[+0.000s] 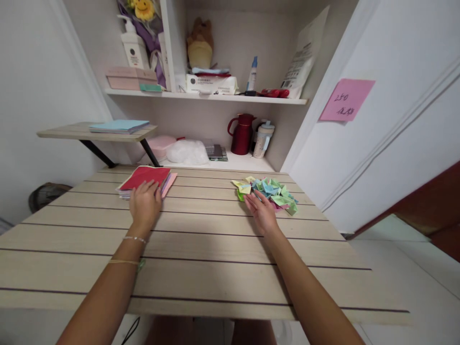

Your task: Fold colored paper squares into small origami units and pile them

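Resting on a paper stack near the desk's far-left corner, the left hand lies apart from the right hand, outstretched beside folded papers.

The bench is passable up the middle to its back edge; a paper stack blocks near the left corner there, folded papers near the right.

the left fingers hide part of the red paper.
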`<state>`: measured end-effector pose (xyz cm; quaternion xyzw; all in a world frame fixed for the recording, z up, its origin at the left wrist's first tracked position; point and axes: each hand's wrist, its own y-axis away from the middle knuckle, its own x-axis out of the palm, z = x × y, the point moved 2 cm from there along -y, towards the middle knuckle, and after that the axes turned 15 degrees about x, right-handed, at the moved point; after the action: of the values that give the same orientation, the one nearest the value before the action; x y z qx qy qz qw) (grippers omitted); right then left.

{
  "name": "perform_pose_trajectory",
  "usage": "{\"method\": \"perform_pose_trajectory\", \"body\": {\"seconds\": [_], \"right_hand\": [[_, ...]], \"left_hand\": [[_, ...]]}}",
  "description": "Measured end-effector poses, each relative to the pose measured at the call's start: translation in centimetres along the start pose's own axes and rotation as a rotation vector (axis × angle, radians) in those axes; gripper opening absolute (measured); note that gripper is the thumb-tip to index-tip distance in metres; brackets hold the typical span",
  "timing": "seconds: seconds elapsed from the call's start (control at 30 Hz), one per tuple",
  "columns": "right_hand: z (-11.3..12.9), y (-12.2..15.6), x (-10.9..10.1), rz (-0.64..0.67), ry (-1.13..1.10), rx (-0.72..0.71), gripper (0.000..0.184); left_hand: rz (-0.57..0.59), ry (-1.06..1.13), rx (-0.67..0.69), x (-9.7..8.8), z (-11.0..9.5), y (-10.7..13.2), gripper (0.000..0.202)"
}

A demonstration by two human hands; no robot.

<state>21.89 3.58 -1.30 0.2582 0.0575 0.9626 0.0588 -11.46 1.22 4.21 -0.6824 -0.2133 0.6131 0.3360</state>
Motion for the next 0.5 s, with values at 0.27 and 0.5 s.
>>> {"method": "perform_pose_trajectory", "body": {"seconds": [0.27, 0.5], "right_hand": [[0.6, 1.3, 0.3, -0.276, 0.706, -0.437, 0.041], [0.2, 1.1, 0.2, -0.290, 0.642, -0.330, 0.041]], "left_hand": [[0.032, -0.133, -0.050, -0.3, 1.7, 0.2, 0.036], [0.087, -0.100, -0.062, 0.0, 2.1, 0.4, 0.037]]}}
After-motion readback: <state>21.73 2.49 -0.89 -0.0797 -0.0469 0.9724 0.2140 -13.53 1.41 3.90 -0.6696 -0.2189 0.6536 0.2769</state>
